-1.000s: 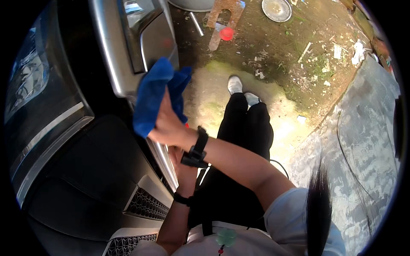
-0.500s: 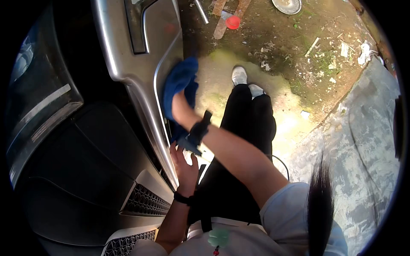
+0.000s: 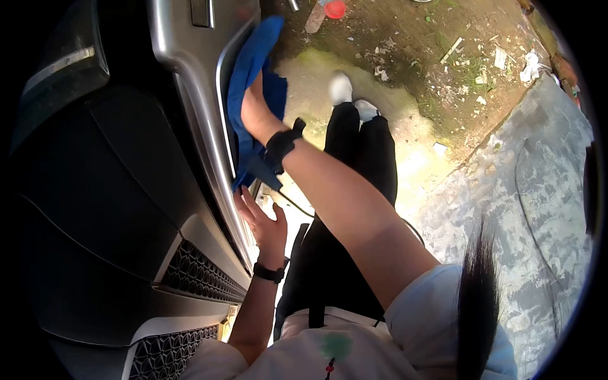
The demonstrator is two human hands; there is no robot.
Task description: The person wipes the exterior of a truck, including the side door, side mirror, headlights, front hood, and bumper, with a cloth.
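Observation:
A blue cloth (image 3: pixel 244 76) lies against the outer face of a silver-grey metal door panel (image 3: pixel 199 101), left of centre. My right hand (image 3: pixel 253 117) holds it, with the fingers mostly hidden by the cloth. Part of the cloth hangs below the wrist. Lower down, my left hand (image 3: pixel 266 228) has its fingers apart, the tips at the door's shiny edge beside the cloth's lower end. Both wrists wear black bands.
A black interior panel (image 3: pixel 95 209) with a patterned grille (image 3: pixel 202 275) fills the left. Beyond my feet, a red round object (image 3: pixel 334 9) and white scraps (image 3: pixel 500 58) lie on the dirt ground. Grey concrete (image 3: pixel 506 209) with a thin dark cable is at right.
My right hand has moved down the door with the cloth, which now looks more spread out. My left hand came into fuller view, fingers apart. The view has shifted, with the door's lower part more visible.

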